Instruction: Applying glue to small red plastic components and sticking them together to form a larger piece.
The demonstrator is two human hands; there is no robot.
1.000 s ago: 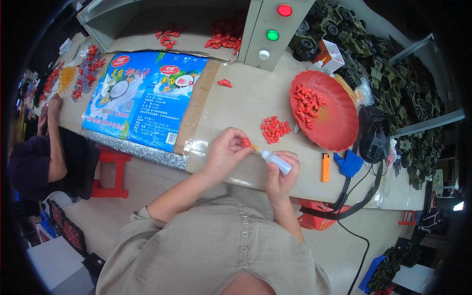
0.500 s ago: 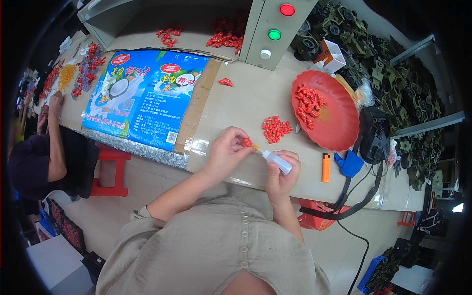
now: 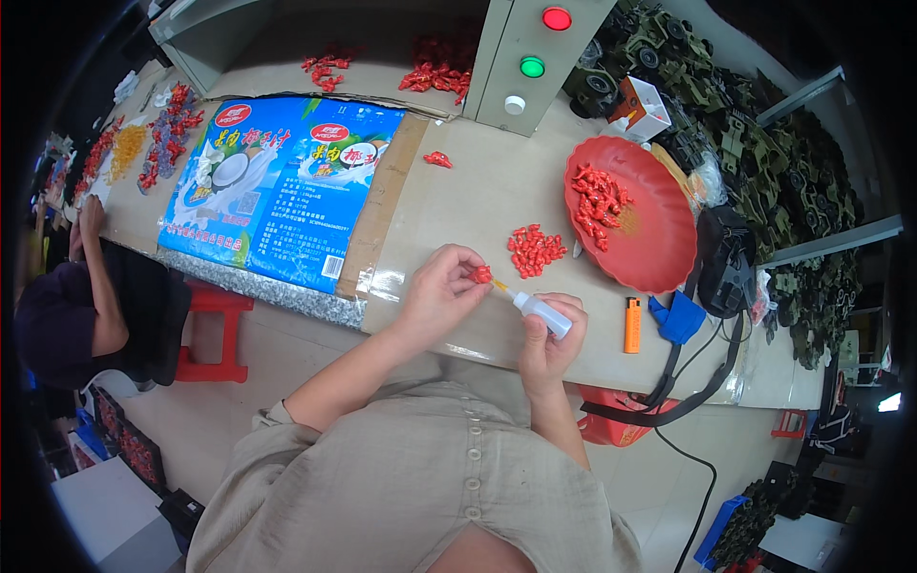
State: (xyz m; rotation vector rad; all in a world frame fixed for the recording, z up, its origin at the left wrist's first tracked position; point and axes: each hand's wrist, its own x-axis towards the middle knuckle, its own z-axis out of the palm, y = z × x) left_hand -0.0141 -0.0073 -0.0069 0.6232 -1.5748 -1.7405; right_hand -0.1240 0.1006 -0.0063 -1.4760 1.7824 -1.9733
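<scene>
I'm seeing the left hand (image 3: 437, 289) pinching 1 small red plastic part (image 3: 481, 275) at its fingertips, held just above the near edge of the surface (image 3: 497, 181). The right hand (image 3: 546, 336) is wrapping closed around a small white squeeze bottle (image 3: 542, 314), its thin nozzle touching the red part, so glue or similar is going on, as far as I can judge. Both grips are pressed together, each on its own item.

Progress: 1 loose pile of red parts (image 3: 535, 250) is sitting on the surface just beyond the hands, and more are lying in the red tray (image 3: 659, 250) to the right. I can't tell which pile is finished, so the share done is unclear; plenty seems left.

An orange lighter (image 3: 632, 325) is lying right of the bottle. A blue printed bag (image 3: 277, 186) is lying flat on the left. Another person (image 3: 72, 306) is sitting at far left.
</scene>
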